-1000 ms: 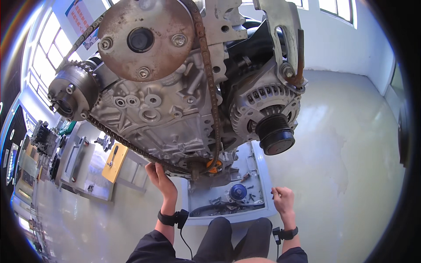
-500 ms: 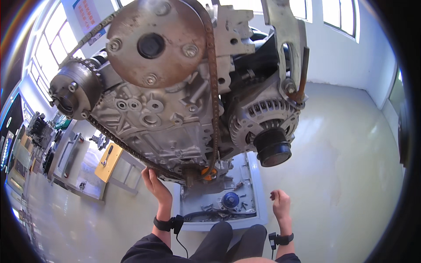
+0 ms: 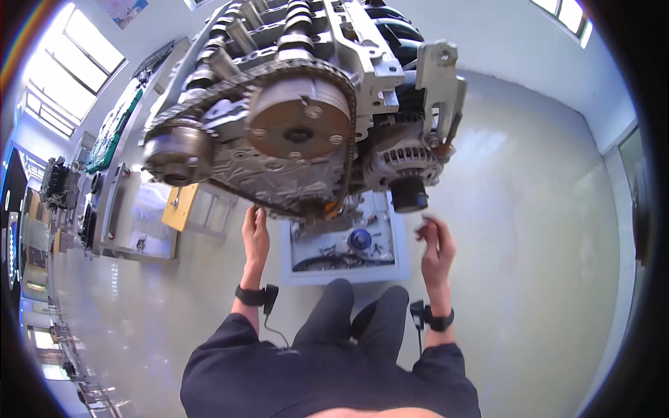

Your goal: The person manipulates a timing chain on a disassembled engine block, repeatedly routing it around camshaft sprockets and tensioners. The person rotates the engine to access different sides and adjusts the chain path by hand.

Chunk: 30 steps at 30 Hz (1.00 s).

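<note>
While left hand (image 3: 256, 237) sits by chain (image 3: 245, 196), grip unclear | right hand (image 3: 437, 254) half-curled near pulley (image 3: 409, 196), hold unclear

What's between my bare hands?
In the head view, between left hand and right hand: a pale grey rectangular tray holding a round blue part among others.

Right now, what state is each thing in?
Engine: top uncovered
Chain: fitted on the engine
Round disc: bolted on, rust-stained
Pulley: beltless
Tray: open, loaded
Blue part: lying in the tray
Left hand: raised to the engine's lower edge, contact unclear
Right hand: loosely curled, apart from the engine
</note>
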### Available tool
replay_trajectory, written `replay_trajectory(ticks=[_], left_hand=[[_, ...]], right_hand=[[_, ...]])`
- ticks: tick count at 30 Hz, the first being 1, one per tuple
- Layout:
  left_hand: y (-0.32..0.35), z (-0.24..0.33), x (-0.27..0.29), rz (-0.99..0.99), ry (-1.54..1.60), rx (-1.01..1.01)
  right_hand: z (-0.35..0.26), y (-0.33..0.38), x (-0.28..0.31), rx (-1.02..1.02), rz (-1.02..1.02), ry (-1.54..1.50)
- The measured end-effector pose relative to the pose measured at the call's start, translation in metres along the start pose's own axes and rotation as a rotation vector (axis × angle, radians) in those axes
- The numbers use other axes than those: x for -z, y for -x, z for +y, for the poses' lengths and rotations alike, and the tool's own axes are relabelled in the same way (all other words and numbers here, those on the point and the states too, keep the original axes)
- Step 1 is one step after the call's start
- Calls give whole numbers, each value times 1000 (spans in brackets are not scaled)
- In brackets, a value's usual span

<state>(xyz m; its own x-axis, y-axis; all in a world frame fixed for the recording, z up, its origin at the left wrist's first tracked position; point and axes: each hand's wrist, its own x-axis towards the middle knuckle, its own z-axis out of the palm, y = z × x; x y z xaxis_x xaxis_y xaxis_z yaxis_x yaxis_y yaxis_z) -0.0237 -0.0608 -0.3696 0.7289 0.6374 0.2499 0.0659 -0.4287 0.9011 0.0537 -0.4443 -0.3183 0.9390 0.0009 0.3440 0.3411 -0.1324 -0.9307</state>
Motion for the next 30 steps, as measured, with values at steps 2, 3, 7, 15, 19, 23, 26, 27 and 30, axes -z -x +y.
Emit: replay_trajectory(ticks=[2,3,7,15,19,23,26,27,30], left_hand=[[-2,16,25,53,-65,67],[-6,24,45,60,-102,66],[-24,98,100,230,100,114],[-44,242,143,135,146,-151],[-54,272,144,-15,105,-222],[-61,282,137,-93,75,-207],[-60,286,137,-77,11,-215],[-59,289,136,-77,-17,-223],[-52,298,133,-74,-28,-227]], right_hand=[[-76,-16,-19,-48,-54,92],[-97,-29,-21,-157,-65,366],[-195,-57,-21,121,111,206],[-211,-83,-68,-60,-147,-131],[-204,-85,-73,-102,-188,-213],[-190,-93,-77,-106,-229,-208],[-192,-97,-81,-67,-201,-103],[-187,-98,-80,-25,-184,-35],[-178,-106,-78,165,-124,251]])
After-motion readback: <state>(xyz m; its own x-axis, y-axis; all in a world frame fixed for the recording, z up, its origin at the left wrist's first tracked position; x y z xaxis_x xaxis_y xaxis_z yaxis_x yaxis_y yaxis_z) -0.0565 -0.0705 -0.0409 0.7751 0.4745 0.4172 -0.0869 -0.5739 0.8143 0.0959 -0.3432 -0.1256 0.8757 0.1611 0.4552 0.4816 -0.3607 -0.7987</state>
